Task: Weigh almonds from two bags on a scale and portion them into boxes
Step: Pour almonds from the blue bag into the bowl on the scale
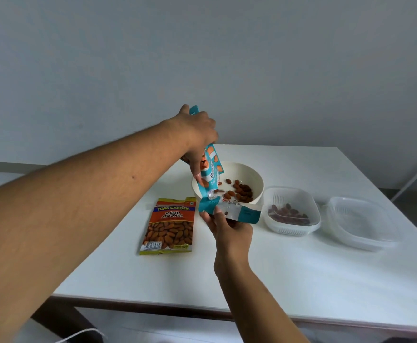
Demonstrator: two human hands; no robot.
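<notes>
My left hand [197, 137] grips the bottom of a teal almond bag [212, 169] and holds it upside down over a white bowl [254, 177]. Several almonds [239, 191] lie in the bowl. My right hand [227, 226] pinches the bag's torn-open mouth [234, 211] at the bowl's near rim. A second bag, orange and yellow and labelled salted almonds [169, 225], lies flat on the table to the left of the bowl. A clear plastic box [290, 211] to the right of the bowl holds several almonds. The scale is not visible under the bowl.
An empty clear plastic box [360, 222] sits at the far right of the white table [301, 280]. A grey wall rises behind the table. The table's near edge runs across the lower frame, with a white cord [83, 334] below it.
</notes>
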